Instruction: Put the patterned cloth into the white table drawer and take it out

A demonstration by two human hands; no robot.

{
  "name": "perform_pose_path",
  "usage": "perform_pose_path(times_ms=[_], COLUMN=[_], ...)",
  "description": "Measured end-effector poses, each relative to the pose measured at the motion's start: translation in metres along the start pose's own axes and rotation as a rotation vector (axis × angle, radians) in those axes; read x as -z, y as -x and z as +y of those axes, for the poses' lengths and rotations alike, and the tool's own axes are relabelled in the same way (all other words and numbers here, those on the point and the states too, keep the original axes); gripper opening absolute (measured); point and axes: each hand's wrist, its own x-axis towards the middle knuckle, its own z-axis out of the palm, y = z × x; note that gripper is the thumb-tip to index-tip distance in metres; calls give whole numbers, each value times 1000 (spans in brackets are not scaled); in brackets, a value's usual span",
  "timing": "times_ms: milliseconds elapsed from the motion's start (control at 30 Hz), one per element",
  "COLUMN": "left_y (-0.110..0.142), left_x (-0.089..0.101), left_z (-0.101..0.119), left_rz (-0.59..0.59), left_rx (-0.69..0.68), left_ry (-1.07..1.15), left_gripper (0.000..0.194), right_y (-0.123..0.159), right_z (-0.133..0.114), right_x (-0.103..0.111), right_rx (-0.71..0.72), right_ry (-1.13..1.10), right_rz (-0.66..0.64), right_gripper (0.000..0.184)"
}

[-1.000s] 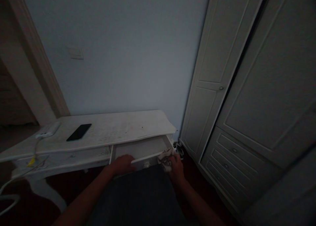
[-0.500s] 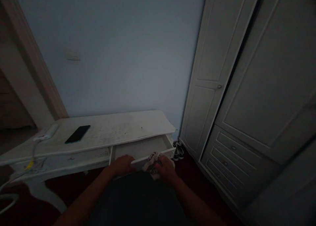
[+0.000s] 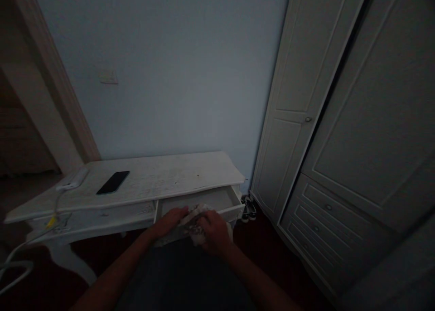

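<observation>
A white drawer (image 3: 234,210) is pulled out of the right part of a worn white table (image 3: 163,172). My left hand (image 3: 171,220) grips the left part of the drawer's front panel, fingers over its top edge. In my right hand (image 3: 215,231) is a crumpled, patterned cloth (image 3: 196,229), pressed over the top edge and face of the same panel. The cloth lies close beside the left hand's fingertips. The cloth and right hand cover the drawer's knob.
On the tabletop lie a dark phone (image 3: 113,182) and a white power strip (image 3: 73,179) whose cable hangs down with a yellow tag (image 3: 51,221). Dark shoes (image 3: 248,210) stand on the red floor by the table's right end. A wardrobe (image 3: 285,134) rises at the right.
My right hand has slid the cloth leftward along the drawer front, from its right end to near my left hand. My left hand has stayed on the panel.
</observation>
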Motion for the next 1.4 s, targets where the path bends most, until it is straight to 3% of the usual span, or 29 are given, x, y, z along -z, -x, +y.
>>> perform_pose_path(times_ms=[67,167,233,367,467,567,667,733,900,1000,1133,1200,1300,1400], left_y=[-1,-6,-11,-16,-18,-20,-21,-22,-21,-19,-20,-23,-25,-24], left_x=[2,1,-1,-5,-6,-5,-6,-8,-10,-9,-8,-9,-11,-12], left_z=[-3,-8,-10,-10,-10,-11,-14,-16,-21,-18,-15,-16,-19,-21], left_rz=[25,-3,-43,-111,-105,-84,-100,-103,-182,-179,-175,-181,-193,-210], left_rx=[-12,-17,14,-51,-63,-64,-91,-52,59,19,-63,-62,-53,-14], left_ry=[106,434,610,548,518,515,553,616,726,692,640,636,658,719], left_gripper=[99,103,102,90,93,99,97,93,93,92,93,95,94,91], right_y=[-20,-31,-27,-4,15,28,25,12,-20,-12,16,23,14,-7], right_z=[-35,-70,-79,-71,-56,-44,-49,-61,-92,-89,-66,-59,-64,-82], right_x=[-15,-47,-69,-93,-88,-75,-72,-77,-86,-83,-77,-77,-84,-92], right_rx=[215,384,448,479,343,98,-75,8,384,324,-18,-107,-37,210], right_ry=[35,52,22,-21,0,60,84,54,-32,-41,34,62,48,-1], right_rz=[-74,-69,-24,32,69,127,167,123,-80,-58,136,199,143,-6], right_gripper=[26,15,12,10,13,18,25,25,23,23,24,23,25,25])
